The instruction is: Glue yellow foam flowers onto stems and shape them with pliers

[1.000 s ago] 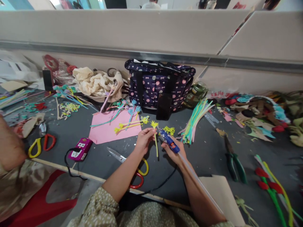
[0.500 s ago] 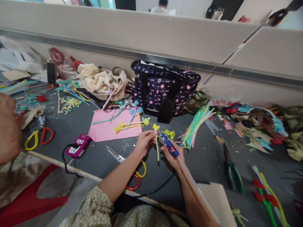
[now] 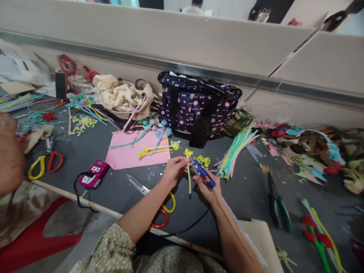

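Between the fingertips of my left hand [image 3: 174, 171] is a yellow flower [image 3: 188, 152] on a thin pale-green stem, its head upright and its stem hanging down. My right hand [image 3: 209, 187] is wrapped round a blue glue gun [image 3: 202, 172], with a long clear glue stick trailing from its back along my forearm. The gun's nozzle points at the flower just under its head; whether it touches I cannot tell. Behind them lies a pile of small yellow-green pieces [image 3: 202, 160]. Scissors [image 3: 140, 185] with red and yellow handles lie partly beneath my left forearm.
A pink sheet [image 3: 122, 157] bears finished-looking flowers. Behind stands a dark patterned bag [image 3: 182, 102] with a phone [image 3: 200, 131] against it. A purple power strip [image 3: 93, 174], a bundle of coloured stems [image 3: 237, 151] and green-handled pliers [image 3: 278, 206] lie around. At left is another person's arm [image 3: 11, 151].
Hardly anything differs. Both hands keep the flower and the glue gun close together, and the view has shifted very slightly.
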### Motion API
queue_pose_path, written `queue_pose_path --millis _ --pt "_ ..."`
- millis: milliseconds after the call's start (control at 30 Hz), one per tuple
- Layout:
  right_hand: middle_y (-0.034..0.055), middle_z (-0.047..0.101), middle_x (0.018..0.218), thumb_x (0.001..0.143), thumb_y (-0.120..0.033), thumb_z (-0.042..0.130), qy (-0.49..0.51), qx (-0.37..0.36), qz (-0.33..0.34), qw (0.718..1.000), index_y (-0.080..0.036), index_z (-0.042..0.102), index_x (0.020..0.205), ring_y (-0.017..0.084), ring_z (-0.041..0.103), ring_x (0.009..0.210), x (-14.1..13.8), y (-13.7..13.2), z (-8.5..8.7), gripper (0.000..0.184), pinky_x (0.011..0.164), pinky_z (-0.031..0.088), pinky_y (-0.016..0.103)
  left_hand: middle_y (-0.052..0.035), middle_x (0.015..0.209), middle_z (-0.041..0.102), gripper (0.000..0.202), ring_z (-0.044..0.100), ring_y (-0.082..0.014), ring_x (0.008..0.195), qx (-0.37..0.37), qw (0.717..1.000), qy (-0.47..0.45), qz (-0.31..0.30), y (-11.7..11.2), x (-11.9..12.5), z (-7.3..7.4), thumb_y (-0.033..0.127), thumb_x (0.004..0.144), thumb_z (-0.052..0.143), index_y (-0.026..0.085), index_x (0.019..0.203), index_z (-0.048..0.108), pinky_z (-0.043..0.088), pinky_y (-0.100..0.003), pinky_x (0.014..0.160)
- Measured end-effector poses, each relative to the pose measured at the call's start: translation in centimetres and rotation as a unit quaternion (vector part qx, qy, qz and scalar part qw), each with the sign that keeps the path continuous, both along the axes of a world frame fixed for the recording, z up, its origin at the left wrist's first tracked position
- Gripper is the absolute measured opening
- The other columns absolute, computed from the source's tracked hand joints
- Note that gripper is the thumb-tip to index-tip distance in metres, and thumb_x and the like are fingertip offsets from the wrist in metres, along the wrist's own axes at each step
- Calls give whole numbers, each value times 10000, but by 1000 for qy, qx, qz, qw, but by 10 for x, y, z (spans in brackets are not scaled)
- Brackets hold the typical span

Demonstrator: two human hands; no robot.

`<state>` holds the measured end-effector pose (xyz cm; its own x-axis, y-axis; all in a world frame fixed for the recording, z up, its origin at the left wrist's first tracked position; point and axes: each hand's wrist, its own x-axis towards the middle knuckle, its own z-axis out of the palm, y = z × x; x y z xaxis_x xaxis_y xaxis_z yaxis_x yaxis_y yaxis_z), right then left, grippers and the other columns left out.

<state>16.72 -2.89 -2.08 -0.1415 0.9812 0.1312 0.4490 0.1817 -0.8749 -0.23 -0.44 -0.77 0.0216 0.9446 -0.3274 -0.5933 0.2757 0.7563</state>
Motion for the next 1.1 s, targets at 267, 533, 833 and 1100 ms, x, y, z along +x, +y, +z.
queue_pose_path --millis 267,533,833,1100 --pt "13 675 587 815 -511 640 -6 20 -8 1000 -172 709 1028 180 654 518 -1 0 5 406 484 512 237 -13 650 659 257 563 -67 525 -1 1000 4 -3 0 1 1 322 639 829 123 750 710 455 -200 563" --pt "11 668 594 821 -501 637 -29 8 11 999 -158 705 1030 173 653 541 1 0 7 407 498 516 221 -13 651 662 256 560 -62 521 1 1000 9 -3 -1 1 3 325 633 831 128 749 717 454 -196 563" --pt "6 638 551 819 -524 620 -41 12 2 999 -178 702 969 188 650 509 1 0 5 385 451 486 228 -20 647 659 292 551 -63 517 -4 1000 13 3 -1 1 7 339 596 849 122 741 720 450 -198 553" --pt "4 640 543 830 -537 602 -81 30 11 996 -189 703 969 190 647 489 2 0 9 388 479 474 234 -5 615 641 267 542 -56 505 3 1000 10 -1 -1 1 8 319 614 840 119 738 715 443 -186 543"
